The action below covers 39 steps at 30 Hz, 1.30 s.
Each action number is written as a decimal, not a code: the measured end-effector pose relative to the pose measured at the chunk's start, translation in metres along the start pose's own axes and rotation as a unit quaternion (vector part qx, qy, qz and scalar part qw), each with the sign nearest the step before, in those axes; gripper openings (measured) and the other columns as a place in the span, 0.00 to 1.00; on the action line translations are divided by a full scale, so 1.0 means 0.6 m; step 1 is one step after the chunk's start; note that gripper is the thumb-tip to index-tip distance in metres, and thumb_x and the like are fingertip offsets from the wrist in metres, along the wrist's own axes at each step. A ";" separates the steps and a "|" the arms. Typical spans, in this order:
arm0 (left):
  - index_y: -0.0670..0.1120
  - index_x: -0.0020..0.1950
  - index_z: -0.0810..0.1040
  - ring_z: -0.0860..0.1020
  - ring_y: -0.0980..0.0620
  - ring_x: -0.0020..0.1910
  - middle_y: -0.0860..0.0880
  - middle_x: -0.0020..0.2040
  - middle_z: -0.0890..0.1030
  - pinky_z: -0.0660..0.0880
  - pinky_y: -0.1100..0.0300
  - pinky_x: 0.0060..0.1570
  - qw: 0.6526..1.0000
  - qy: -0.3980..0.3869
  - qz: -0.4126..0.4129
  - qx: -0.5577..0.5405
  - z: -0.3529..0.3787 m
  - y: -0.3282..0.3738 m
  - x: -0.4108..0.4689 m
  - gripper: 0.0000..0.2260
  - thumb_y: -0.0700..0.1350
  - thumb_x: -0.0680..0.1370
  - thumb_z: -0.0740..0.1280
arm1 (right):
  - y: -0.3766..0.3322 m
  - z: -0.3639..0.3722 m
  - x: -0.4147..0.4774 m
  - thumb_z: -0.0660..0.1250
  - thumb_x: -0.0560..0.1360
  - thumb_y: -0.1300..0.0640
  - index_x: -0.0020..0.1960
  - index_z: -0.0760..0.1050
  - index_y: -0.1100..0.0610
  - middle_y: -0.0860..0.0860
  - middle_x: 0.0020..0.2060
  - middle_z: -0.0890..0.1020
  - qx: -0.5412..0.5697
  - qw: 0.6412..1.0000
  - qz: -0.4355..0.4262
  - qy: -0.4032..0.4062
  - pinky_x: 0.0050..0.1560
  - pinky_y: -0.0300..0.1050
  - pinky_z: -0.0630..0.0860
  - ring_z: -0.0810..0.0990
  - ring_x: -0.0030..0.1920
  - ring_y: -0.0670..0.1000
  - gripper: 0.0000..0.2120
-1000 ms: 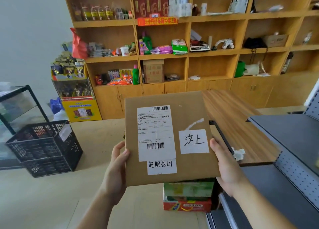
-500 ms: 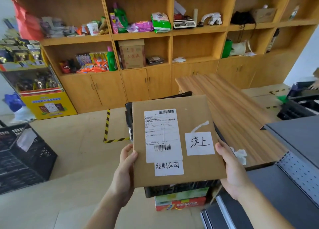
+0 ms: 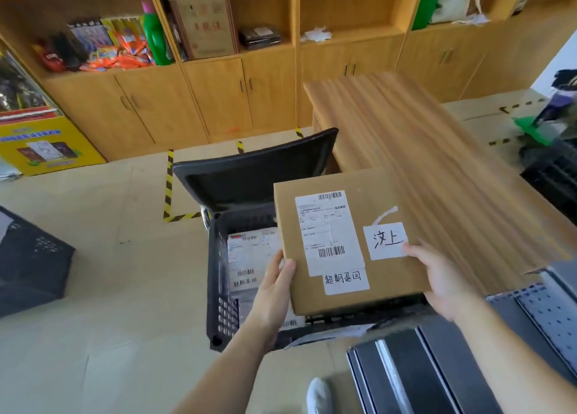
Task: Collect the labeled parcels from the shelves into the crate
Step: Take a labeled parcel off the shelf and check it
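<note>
A flat brown cardboard parcel (image 3: 384, 292) with a white shipping label and two handwritten stickers hangs just above a black plastic crate (image 3: 215, 276). My left hand (image 3: 274, 292) grips the parcel's left edge, thumb on top. My right hand (image 3: 437, 279) grips its right edge, thumb on one sticker. Inside the crate lies another labeled parcel (image 3: 249, 257), partly hidden by the held one. The crate's lid (image 3: 253, 170) stands open behind it.
A wooden counter (image 3: 437, 151) runs along the crate's right side. Grey metal shelving (image 3: 468, 367) stands at the lower right. A second black crate (image 3: 28, 257) sits on the floor at left. Wooden wall shelves (image 3: 218, 79) with goods fill the back.
My view has tilted down and I have stepped closer. The parcel has come down over the black crate, whose inside and open lid now show.
</note>
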<state>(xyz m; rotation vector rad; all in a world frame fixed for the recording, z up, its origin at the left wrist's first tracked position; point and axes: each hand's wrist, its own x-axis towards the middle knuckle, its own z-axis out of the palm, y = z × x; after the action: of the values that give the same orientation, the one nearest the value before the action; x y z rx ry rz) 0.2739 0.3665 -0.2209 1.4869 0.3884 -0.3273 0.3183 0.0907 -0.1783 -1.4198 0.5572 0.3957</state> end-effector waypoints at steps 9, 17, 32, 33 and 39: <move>0.60 0.78 0.60 0.81 0.67 0.54 0.61 0.65 0.78 0.77 0.71 0.47 0.996 -0.053 -0.069 -0.007 0.052 -0.031 0.100 0.24 0.54 0.83 0.64 | 0.009 -0.027 0.092 0.67 0.81 0.51 0.62 0.81 0.45 0.43 0.56 0.87 -0.093 0.992 -0.027 0.087 0.71 0.60 0.72 0.83 0.61 0.50 0.11; 0.60 0.82 0.50 0.78 0.62 0.61 0.54 0.70 0.76 0.78 0.69 0.54 0.994 -0.071 -0.083 0.013 0.051 -0.058 0.119 0.38 0.56 0.79 0.70 | 0.026 -0.028 0.113 0.67 0.82 0.54 0.57 0.82 0.43 0.42 0.53 0.87 -0.107 0.987 -0.026 0.114 0.68 0.55 0.74 0.83 0.59 0.48 0.09; 0.65 0.79 0.52 0.49 0.58 0.79 0.64 0.79 0.50 0.54 0.50 0.77 0.960 0.005 0.130 0.248 0.046 -0.026 0.125 0.44 0.64 0.69 0.72 | 0.047 -0.037 0.108 0.72 0.77 0.49 0.72 0.73 0.48 0.43 0.66 0.75 -0.358 0.893 -0.174 0.211 0.66 0.50 0.70 0.74 0.65 0.50 0.25; 0.65 0.78 0.55 0.46 0.59 0.79 0.64 0.80 0.48 0.50 0.51 0.77 0.935 -0.004 0.175 0.307 0.045 -0.023 0.127 0.41 0.64 0.69 0.71 | 0.054 -0.033 0.107 0.74 0.76 0.52 0.70 0.76 0.50 0.43 0.64 0.75 -0.387 0.869 -0.220 0.218 0.65 0.50 0.70 0.75 0.65 0.51 0.23; 0.60 0.71 0.72 0.49 0.49 0.81 0.60 0.78 0.62 0.54 0.35 0.76 0.825 -0.061 0.292 0.480 0.048 -0.046 0.137 0.27 0.67 0.73 0.65 | 0.097 -0.020 0.128 0.73 0.73 0.52 0.56 0.84 0.51 0.48 0.60 0.82 -0.469 0.791 -0.343 0.193 0.61 0.62 0.72 0.80 0.62 0.54 0.13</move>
<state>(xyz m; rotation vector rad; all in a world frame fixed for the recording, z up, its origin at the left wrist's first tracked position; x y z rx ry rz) 0.3366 0.3379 -0.2806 2.4589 -0.4348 -0.1044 0.3458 0.0804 -0.2705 -2.5762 0.0868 -0.2883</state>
